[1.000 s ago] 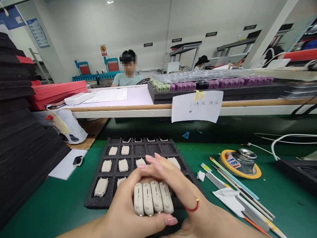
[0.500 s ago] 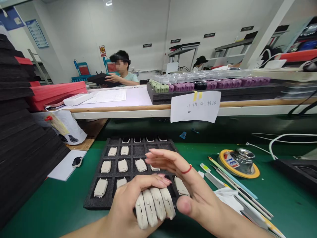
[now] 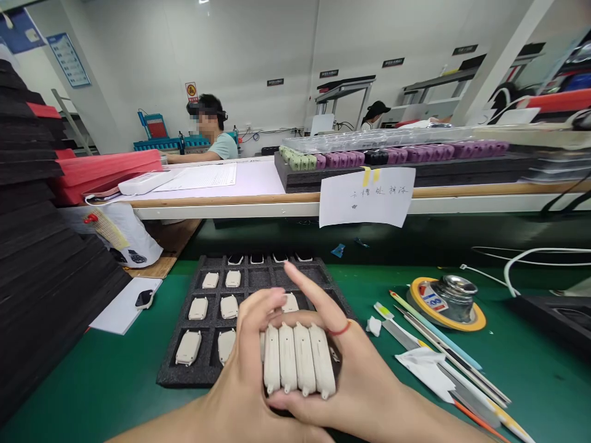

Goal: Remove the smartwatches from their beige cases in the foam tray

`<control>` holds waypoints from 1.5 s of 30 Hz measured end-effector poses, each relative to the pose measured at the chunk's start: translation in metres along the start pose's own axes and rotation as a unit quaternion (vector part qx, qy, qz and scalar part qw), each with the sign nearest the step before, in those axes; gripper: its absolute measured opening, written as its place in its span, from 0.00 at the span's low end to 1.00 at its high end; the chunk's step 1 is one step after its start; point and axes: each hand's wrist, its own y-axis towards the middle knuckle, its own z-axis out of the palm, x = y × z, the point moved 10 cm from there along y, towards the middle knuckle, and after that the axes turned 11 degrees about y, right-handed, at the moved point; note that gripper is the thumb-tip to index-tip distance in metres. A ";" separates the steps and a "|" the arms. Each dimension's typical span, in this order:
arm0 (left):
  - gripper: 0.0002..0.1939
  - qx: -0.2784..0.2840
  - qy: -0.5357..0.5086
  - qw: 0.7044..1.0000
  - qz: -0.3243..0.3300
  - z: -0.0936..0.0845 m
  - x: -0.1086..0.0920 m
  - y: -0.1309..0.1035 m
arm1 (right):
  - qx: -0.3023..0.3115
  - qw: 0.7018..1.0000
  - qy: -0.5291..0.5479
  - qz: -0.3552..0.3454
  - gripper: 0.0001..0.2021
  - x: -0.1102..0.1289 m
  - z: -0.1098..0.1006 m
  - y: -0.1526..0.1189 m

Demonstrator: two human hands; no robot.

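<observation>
Both my hands hold a row of several beige plastic casings (image 3: 298,360) side by side above the near edge of a black foam tray (image 3: 184,375). My left hand (image 3: 242,375) wraps them from the left, its fingers over their tops. My right hand (image 3: 360,381) cups them from below and the right, forefinger pointing up, a red string ring on one finger. More beige casings (image 3: 198,307) lie in the tray's pockets.
Black foam trays (image 3: 41,246) are stacked at the left. Tweezers, pens and a white wipe (image 3: 429,363) lie to the right, by a metal pot on a yellow tape roll (image 3: 450,295). A shelf with a paper note (image 3: 367,197) runs behind; another person (image 3: 215,138) sits beyond.
My right hand came back in from the right and closed under the casings. The row rose and straightened upright in both hands. The person beyond shifted left.
</observation>
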 end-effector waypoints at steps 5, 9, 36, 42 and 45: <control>0.36 0.102 -0.268 0.916 -0.283 0.039 0.045 -0.010 | 0.054 0.972 -0.179 -0.142 0.49 0.018 0.013 -0.005; 0.26 0.059 -0.352 0.860 -0.363 0.044 0.062 -0.016 | 0.037 0.982 -0.178 -0.055 0.51 0.009 -0.002 0.003; 0.19 0.072 -0.560 0.762 -0.318 0.053 0.051 -0.009 | -0.201 0.952 -0.058 -0.223 0.06 0.062 -0.052 -0.015; 0.18 0.116 -0.587 0.755 -0.269 0.053 0.038 -0.004 | -0.226 0.957 -0.018 -0.179 0.05 0.055 -0.063 -0.010; 0.19 0.119 -0.579 0.760 -0.270 0.053 0.039 -0.004 | -0.224 0.952 -0.056 -0.200 0.06 0.057 -0.067 -0.010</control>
